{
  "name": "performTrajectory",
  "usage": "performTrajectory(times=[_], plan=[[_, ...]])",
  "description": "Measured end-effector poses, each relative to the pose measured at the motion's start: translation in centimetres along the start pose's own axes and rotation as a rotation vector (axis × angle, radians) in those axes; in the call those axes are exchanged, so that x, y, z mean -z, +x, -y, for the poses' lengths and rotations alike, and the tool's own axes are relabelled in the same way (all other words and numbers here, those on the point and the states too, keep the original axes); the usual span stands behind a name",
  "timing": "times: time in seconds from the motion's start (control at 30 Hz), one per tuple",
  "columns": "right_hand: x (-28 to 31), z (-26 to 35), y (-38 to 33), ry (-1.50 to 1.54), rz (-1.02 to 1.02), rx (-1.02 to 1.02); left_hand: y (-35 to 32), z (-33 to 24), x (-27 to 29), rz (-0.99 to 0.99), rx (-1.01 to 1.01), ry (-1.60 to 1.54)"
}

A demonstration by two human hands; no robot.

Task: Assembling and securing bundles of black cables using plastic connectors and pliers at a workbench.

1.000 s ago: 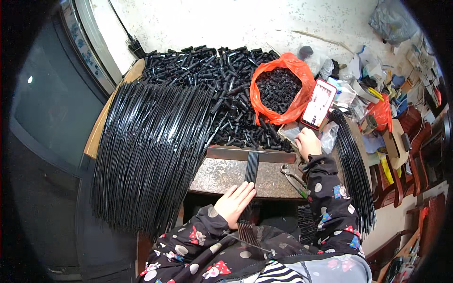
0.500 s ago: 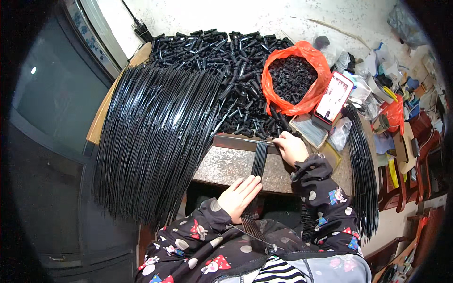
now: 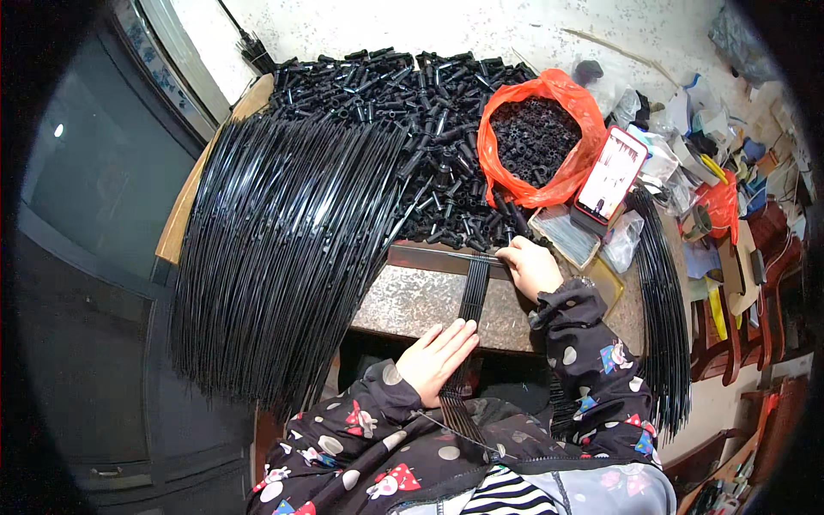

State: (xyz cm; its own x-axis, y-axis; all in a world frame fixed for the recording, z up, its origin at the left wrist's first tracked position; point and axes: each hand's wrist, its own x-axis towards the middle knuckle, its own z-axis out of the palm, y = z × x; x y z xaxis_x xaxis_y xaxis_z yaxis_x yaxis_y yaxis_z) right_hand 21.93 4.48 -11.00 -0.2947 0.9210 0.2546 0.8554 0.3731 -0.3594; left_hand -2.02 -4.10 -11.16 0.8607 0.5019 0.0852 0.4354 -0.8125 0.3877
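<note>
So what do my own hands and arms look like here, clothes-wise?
Your left hand and right hand are bare, without gloves. The left sleeve and right sleeve are black, with pale spots and red, white and blue cartoon prints; the right cuff looks gathered.

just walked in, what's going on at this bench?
A person's bare left hand lies flat across a narrow row of thin black rods. The bare right hand is near the row's far end, beside a thin shiny strip lying across it; its exact grip is unclear. Beyond sits a heap of black tubular parts.
</note>
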Motion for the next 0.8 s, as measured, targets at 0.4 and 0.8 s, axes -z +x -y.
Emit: performTrajectory(times=[0.4,0.8], plan=[[2.5,-2.8,-1.0,-0.21,-0.053,0.352,-0.4,0.2,-0.2,-0.054,-0.018,0.109],[2.0,-2.8,0.1,0.071,0.145,0.112,-0.3,0.4,-1.2,-0.112,-0.029,0.152]])
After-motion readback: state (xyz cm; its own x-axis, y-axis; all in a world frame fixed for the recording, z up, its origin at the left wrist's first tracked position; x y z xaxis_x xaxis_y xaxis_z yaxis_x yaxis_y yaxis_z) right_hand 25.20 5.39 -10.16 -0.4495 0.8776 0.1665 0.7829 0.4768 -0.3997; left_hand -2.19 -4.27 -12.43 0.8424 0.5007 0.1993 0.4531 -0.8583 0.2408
